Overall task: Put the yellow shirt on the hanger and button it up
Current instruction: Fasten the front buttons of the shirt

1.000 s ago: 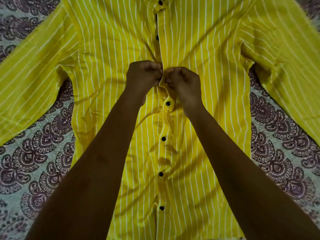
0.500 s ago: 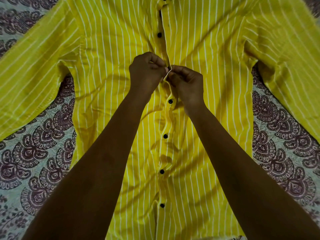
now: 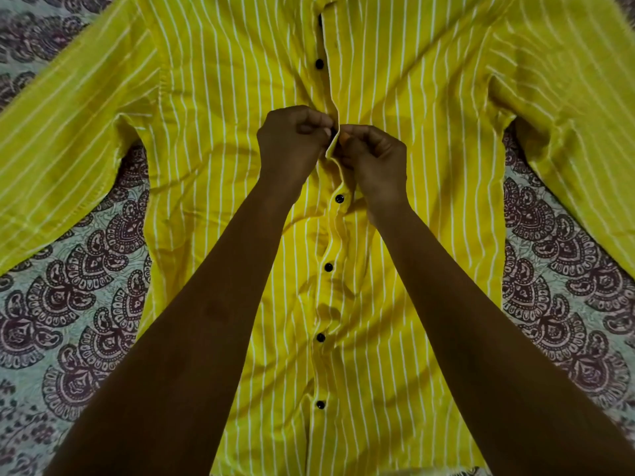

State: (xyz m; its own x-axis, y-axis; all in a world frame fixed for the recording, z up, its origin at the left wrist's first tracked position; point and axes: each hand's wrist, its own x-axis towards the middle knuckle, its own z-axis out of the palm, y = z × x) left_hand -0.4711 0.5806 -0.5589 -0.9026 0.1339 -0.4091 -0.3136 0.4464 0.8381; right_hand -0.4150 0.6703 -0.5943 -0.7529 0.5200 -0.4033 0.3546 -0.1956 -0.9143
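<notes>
— Two hands on one spot: where is the yellow shirt, and what are they working at?

— It lies flat, front up, on a patterned bedsheet, collar toward the top of the frame, hem toward the bottom, sleeves spread to upper left and upper right. Its placket runs almost straight up and down the middle of the frame.

— And each grip?

— The left hand has its fingers curled, pinching at the placket edge from the left; the right hand pinches the raised fold of that edge from the right. Their fingertips nearly meet at mid-frame.

— Which buttons are done?

— Four dark buttons below the hands look fastened. The open button above them sits beside a gaping edge. The one being worked is mostly hidden between the fingers.

— So the next move?

— I'd judge upward along the placket, toward the top of the frame. Both hands are equally near. No hanger is visible.
</notes>
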